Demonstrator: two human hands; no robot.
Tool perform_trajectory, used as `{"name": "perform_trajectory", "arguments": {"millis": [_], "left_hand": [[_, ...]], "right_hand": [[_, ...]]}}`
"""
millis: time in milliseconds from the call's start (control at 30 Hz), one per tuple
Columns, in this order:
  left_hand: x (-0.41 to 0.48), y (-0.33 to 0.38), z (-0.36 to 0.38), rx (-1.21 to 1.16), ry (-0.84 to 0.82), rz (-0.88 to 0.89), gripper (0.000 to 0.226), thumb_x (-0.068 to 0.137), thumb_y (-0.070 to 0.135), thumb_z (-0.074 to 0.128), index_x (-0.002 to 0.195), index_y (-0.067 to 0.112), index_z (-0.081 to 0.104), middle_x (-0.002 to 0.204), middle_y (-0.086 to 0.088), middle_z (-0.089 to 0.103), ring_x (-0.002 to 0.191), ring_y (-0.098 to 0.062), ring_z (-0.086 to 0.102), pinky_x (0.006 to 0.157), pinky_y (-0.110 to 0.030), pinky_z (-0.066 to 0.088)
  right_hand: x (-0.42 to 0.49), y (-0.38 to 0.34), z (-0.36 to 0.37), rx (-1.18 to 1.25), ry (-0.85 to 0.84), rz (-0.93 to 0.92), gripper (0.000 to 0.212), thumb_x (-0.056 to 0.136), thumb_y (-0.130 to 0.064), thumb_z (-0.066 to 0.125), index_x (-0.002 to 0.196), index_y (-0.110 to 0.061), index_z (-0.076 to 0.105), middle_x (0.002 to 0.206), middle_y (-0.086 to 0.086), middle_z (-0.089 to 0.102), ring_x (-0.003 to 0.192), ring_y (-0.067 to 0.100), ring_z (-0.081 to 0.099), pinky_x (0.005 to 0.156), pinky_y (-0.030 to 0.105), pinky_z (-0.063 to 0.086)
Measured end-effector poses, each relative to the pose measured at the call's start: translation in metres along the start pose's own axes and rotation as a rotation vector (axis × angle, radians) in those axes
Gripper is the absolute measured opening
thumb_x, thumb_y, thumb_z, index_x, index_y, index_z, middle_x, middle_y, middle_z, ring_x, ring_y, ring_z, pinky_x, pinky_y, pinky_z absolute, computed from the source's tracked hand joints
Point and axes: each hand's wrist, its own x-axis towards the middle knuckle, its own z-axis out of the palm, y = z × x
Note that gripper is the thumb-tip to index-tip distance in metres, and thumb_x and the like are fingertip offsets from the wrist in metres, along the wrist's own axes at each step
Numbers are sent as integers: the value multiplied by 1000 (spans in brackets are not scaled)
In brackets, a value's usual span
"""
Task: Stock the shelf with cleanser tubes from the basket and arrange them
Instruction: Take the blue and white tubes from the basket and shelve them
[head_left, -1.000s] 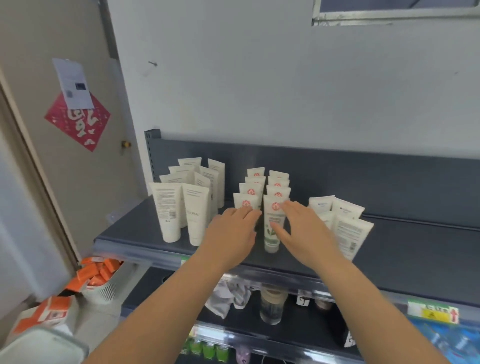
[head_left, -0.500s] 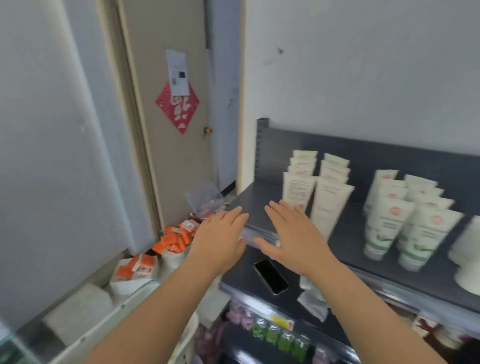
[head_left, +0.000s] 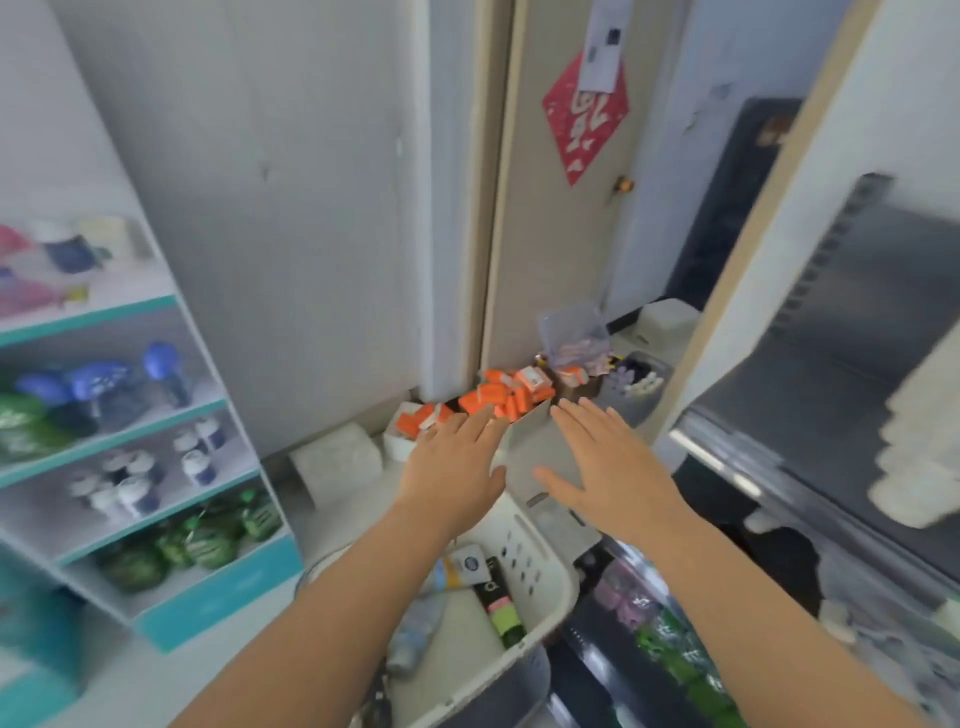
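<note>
Far left: white rack with teal edges (head_left: 156, 317), blurred blue, white and green bottles on its levels. Floor, centre: pile of orange packets (head_left: 498, 397) by a beige door (head_left: 561, 234) with a red diamond paper (head_left: 584, 117) stuck on it.

Left hand (head_left: 457, 467): palm down, fingers straight and loosely spread, thumb out to the right. Holds nothing, touches nothing visible; hovers above the far end of the white basket (head_left: 540, 587). Basket sits low in the centre, perforated wall facing right. Inside it: a pale tube with a blue round logo (head_left: 465, 564), a black tube with pink and green bands (head_left: 498, 603), a clear bluish tube (head_left: 415, 631); labels too blurred to read.

Right hand (head_left: 608, 462): same pose, flat and open, fingers fanned, thumb pointing left toward the other hand. Empty. Hands are near each other, not touching; a grey card-like piece (head_left: 540, 447) shows between them.

Right: dark grey shelf (head_left: 831, 395), motion-blurred. White tubes (head_left: 919, 447) stand on it at the frame's right edge, heavily smeared.
</note>
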Motion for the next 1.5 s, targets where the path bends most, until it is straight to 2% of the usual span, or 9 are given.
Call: {"name": "perform_trajectory", "arguments": {"millis": [167,600,833,933,1067,1200,1333,1400,1500], "left_hand": [[-21,-43,40,-2,-124,-149,59,98,41,40,152,25,21,161,4,18,143,-20,25,110,-37,33],[-84,-92,200,-173,-575,-589,57,96,27,47,148,24,25,155,2,26,138,-24,31,107,-39,37],[-108,-97,269,-340,-752,-797,57,94,28,42,149,21,27,152,-4,35,133,-28,39,105,-39,36],[-113,-101,288,-374,-745,-878,52,95,33,41,144,19,34,140,-8,48,125,-29,46,100,-39,39],[-112,-101,314,-439,-681,-960,45,91,42,48,131,23,46,129,-3,56,118,-25,50,98,-39,42],[-102,-95,332,-493,-663,-1075,42,85,39,60,123,23,50,125,-2,54,117,-25,52,98,-41,39],[-101,-90,343,-684,-680,-1203,47,80,35,71,119,18,52,114,-4,55,108,-24,58,91,-36,49],[-106,-88,342,-749,-682,-1216,43,79,28,72,115,12,55,114,-6,57,102,-23,61,87,-34,53],[-114,-89,335,-707,-699,-1167,36,79,22,68,111,15,52,114,-8,58,102,-25,61,88,-38,54]], "right_hand": [[33,-14,51,65,-132,-92,78,94,-61,36,153,-13,18,161,3,17,149,19,11,122,34,9],[59,-22,239,158,-607,-187,64,96,-48,45,149,-15,28,151,3,36,135,21,37,113,36,32],[45,-15,340,357,-908,201,47,90,-36,56,131,-14,49,125,7,58,113,24,55,96,38,48],[49,-11,374,469,-828,397,37,85,-37,60,116,-16,59,110,5,65,103,25,61,90,42,53],[64,-12,404,477,-727,706,69,77,-52,67,127,-8,51,128,15,54,116,35,53,94,48,49],[69,-21,405,707,-746,909,40,81,-41,74,86,-8,54,94,6,62,90,26,59,81,36,51],[67,-20,406,935,-671,989,16,88,-20,69,93,-5,65,103,16,69,94,32,65,85,44,56],[66,-20,392,1086,-636,1007,12,92,-14,62,101,-6,60,107,15,66,98,33,65,71,38,59],[61,-17,363,1093,-566,847,4,95,-13,58,97,-12,54,105,10,64,94,29,66,64,37,60]]}}
